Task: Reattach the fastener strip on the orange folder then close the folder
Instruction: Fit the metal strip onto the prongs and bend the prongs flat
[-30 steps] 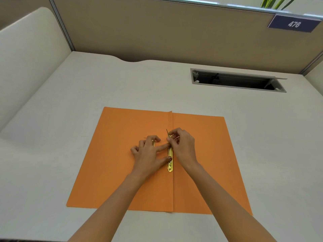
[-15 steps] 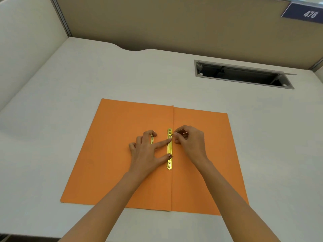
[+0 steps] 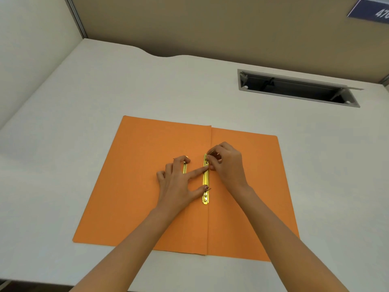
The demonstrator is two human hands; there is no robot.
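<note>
The orange folder [image 3: 136,186] lies open and flat on the white desk. A gold fastener strip [image 3: 205,182] lies along its centre fold. My left hand [image 3: 179,184] rests spread on the left leaf, its index finger and thumb pressing the strip. Under its other fingers sits a second short gold piece [image 3: 184,167]. My right hand [image 3: 228,163] pinches a thin metal prong at the strip's upper end; the prong is mostly hidden by the fingers.
A rectangular cable slot [image 3: 296,88] with an open lid is cut into the desk at the back right. Partition walls close the desk at the back and left. A blue number plate [image 3: 372,11] hangs top right.
The upright prong has been bent down toward the strip's upper end by my right hand. My left hand keeps pressing the strip. The camera view has tilted down slightly.
</note>
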